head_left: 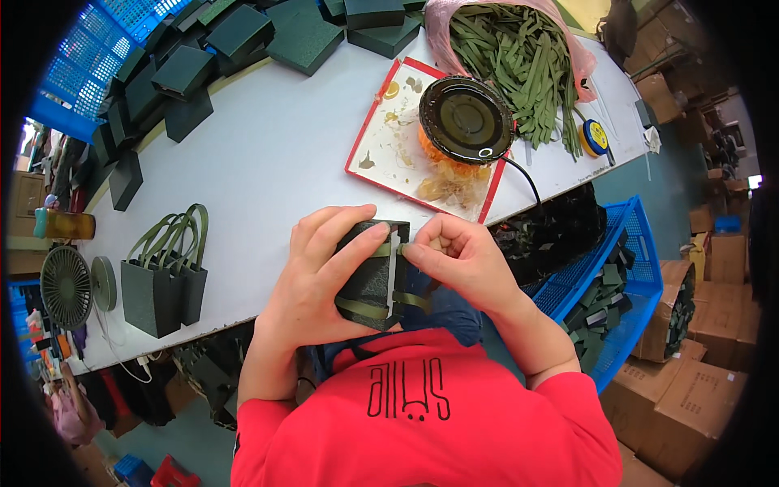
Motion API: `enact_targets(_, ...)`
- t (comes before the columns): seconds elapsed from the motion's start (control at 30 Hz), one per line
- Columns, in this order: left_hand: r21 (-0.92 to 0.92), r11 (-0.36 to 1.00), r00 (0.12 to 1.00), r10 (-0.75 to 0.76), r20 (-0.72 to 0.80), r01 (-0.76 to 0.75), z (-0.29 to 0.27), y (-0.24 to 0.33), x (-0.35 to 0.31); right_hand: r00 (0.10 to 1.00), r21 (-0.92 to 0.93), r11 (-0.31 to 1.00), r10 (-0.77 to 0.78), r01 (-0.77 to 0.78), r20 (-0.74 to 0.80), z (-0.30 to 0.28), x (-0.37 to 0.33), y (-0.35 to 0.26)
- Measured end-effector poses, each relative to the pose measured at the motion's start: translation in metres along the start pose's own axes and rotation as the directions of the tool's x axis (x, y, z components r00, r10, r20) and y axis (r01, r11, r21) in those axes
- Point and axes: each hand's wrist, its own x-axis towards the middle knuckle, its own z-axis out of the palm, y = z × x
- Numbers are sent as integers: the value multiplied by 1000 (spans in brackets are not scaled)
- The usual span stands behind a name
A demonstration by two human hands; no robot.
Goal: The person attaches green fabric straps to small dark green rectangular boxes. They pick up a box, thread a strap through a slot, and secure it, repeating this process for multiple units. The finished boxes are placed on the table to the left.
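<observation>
A dark green boxy bag (367,280) is held at the front edge of the bench (243,162) — presumably light, stiff and easily dented, best gripped by its broad sides. It is spanned by the spread fingers of the left hand (311,272); a green ribbon (402,250) is pinched by the right hand (464,258) — thumb against forefinger.

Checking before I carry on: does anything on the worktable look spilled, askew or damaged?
Yes: the red-rimmed white tray beyond the right hand has amber patches beside the dark round pot. They look like drips or spillage, perhaps glue; nothing else clearly stands out.
</observation>
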Motion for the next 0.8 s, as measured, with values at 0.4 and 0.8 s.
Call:
enact_targets(0.4,48,998,1000,27,7,-27,0,1,1,998,-293,954,41,-53,-47,-1,5,-6)
enact_targets(0.8,97,995,996,-41,75,34,-1,0,-2,999,-220,975,-29,38,42,-13,17,14)
